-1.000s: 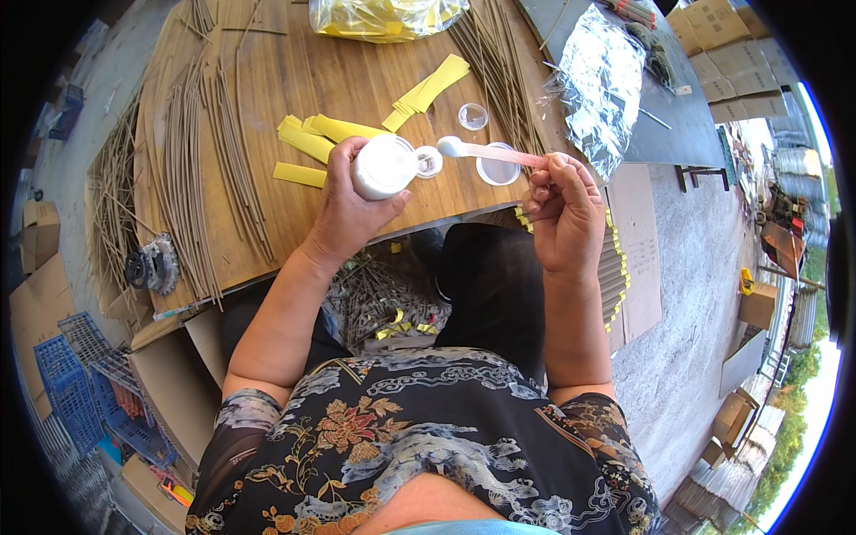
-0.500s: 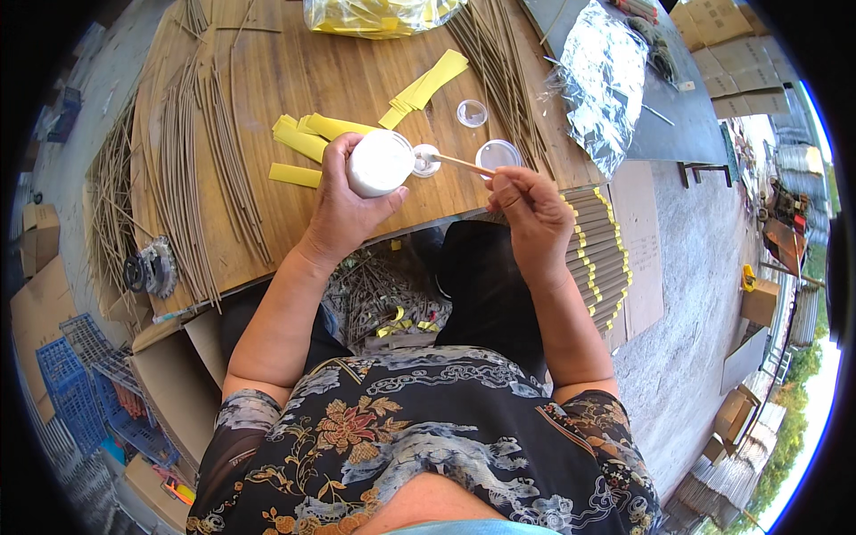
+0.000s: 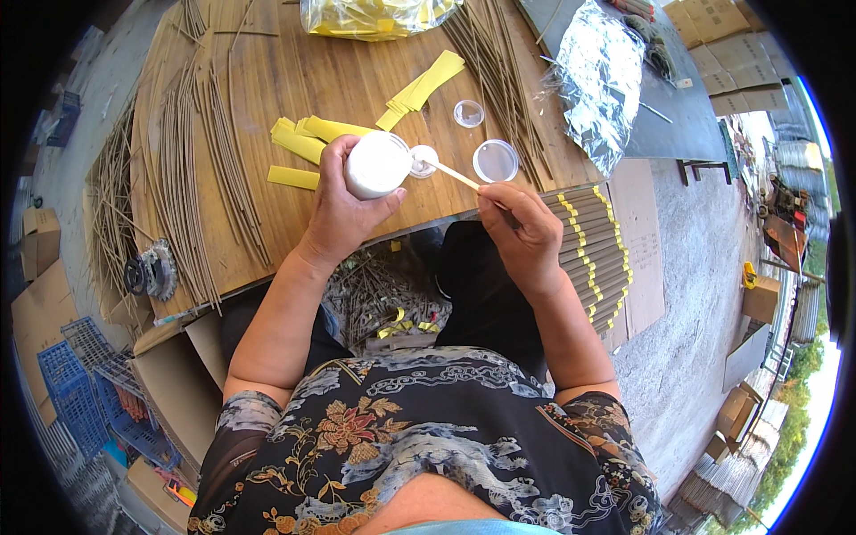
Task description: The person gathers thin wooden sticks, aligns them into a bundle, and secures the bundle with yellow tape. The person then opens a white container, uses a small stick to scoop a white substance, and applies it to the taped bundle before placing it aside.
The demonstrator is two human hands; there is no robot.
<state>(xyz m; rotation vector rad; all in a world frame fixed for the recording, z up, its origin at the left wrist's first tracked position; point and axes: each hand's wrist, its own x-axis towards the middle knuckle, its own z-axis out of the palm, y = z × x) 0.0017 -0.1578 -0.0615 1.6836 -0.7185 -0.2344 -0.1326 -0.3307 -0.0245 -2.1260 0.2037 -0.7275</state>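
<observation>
Over the wooden bench (image 3: 267,80), her left hand (image 3: 343,209) has its fingers wrapped round a white bottle (image 3: 377,165), tipped sideways. Her right hand (image 3: 522,232) pinches a thin stick (image 3: 455,174) at its nozzle. Yellow paper strips (image 3: 308,138) lie just beside; a clear bag of yellow strips (image 3: 374,16) sits at the far edge.

You get bright, even daylight here; glare flares off the crumpled foil sheet (image 3: 596,76) by the desk's (image 3: 267,98) far right corner. Fisheye bends the desk's edges, and the rim goes black.
</observation>
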